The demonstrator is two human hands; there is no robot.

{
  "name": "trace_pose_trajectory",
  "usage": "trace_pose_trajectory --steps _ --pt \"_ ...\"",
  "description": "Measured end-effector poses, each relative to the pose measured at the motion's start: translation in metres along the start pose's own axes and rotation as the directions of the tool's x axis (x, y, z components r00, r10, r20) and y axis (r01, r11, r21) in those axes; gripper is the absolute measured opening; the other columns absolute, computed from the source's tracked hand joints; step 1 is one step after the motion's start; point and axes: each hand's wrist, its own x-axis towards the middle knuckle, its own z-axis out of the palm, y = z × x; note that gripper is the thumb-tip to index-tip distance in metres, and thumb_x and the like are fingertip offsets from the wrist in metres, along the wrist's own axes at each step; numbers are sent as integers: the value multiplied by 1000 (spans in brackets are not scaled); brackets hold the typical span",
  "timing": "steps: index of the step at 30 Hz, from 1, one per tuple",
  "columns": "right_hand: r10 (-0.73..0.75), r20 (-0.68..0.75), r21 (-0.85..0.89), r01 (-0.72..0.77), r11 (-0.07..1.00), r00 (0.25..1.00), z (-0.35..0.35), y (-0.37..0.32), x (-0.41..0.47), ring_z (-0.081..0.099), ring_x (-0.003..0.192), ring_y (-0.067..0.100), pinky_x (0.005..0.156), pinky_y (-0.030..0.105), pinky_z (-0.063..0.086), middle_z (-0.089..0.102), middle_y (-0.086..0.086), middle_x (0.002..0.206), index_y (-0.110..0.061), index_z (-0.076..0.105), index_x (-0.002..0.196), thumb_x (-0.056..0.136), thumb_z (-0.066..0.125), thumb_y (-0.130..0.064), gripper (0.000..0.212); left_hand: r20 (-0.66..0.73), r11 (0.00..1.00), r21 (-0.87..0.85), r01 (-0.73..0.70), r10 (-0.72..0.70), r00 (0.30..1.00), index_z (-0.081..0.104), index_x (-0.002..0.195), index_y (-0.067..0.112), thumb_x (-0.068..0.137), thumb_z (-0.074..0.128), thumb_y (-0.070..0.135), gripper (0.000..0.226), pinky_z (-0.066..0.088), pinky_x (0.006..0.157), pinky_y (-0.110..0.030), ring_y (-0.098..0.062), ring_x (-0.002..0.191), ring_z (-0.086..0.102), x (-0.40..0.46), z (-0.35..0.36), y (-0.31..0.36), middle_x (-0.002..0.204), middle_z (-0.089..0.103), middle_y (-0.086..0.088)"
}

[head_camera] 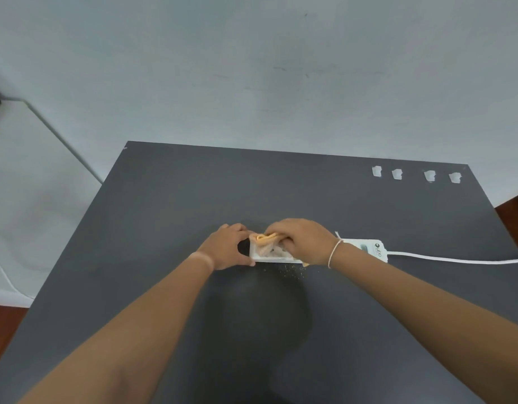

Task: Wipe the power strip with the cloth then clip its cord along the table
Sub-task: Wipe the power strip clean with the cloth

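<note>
A: Which step is this?

B: The wiping, I'd say. The power strip (pixel 319 252) lies across the middle of the frame on the dark table (pixel 164 199). The left hand (pixel 227 246) grips its left end, thumb on the near edge and fingers curled over the far edge, steadying it. The right hand (pixel 300 242) has its fingers curled round a bunched orange cloth (pixel 265 239), pressing it onto the strip's left part.

A: And the cord?

B: The white cord (pixel 456 259) runs off the strip's right end to the right edge of the frame, loose on the table. Four small white clips (pixel 415 174) sit in a row at the upper right, well apart from it and unused.

A: So what does the next move call for?

B: Probably carrying the cloth rightward along the strip. Some specks (pixel 289 274) lie on the table just below it.
</note>
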Motion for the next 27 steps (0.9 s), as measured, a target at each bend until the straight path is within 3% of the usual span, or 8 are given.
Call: trace_pose_trajectory --steps 3,6,8,10,13,18,23,27 --pt "40 -122 92 -29 995 992 -8 2 1 60 96 20 82 34 47 69 1 108 -20 60 116 90 51 -11 29 7 1000 5 7 -7 1000 41 140 27 74 70 45 74 37 108 -38 -22 123 38 1 1 0 139 44 5" --pt "2 19 133 -4 991 1000 -5 -2 -1 59 95 21 82 33 44 69 5 107 -18 62 113 87 49 -5 32 -8 1000 -3 6 -6 1000 46 135 27 74 71 44 69 37 106 -37 -22 120 39 1 1 1 134 46 4" --pt "8 119 16 -10 1000 993 1 3 0 57 100 23 84 34 44 67 5 110 -20 60 113 87 46 -6 33 -11 1000 -26 6 -6 1000 46 135 30 74 71 42 67 36 107 -36 -21 120 39 0 1 1 134 46 5" --pt "89 26 -84 -87 993 996 -4 15 7 57 103 25 85 37 46 64 6 111 -21 58 114 88 46 -10 31 -7 999 -33 5 -5 1000 44 136 32 74 71 42 68 35 108 -36 -21 122 38 -1 1 1 135 45 5" --pt "138 -190 -10 -142 990 972 -17 27 15 59 89 28 74 35 45 67 6 99 -19 61 105 88 46 -11 24 -4 999 -37 4 -5 1000 43 137 32 75 71 41 68 34 109 -37 -21 123 36 -1 1 2 137 45 5" --pt "60 194 41 -69 997 979 3 9 4 64 86 27 77 39 51 68 3 95 -24 61 98 81 42 -5 31 -8 999 -44 10 -11 1000 44 137 31 75 71 42 68 35 108 -36 -21 122 37 -2 1 2 136 45 5" --pt "143 -86 -4 -144 990 986 -10 19 10 57 96 29 81 37 43 65 11 103 -12 60 108 88 42 -4 28 -3 999 -44 15 -15 1000 43 137 33 75 71 42 69 34 109 -36 -22 124 36 -2 1 2 136 44 5" --pt "36 123 -30 -32 999 992 -1 10 3 58 96 26 81 36 45 67 7 103 -15 62 101 83 44 -3 28 -5 999 -36 23 -23 1000 43 138 31 74 71 43 71 34 109 -35 -21 124 36 -1 1 2 137 44 5"
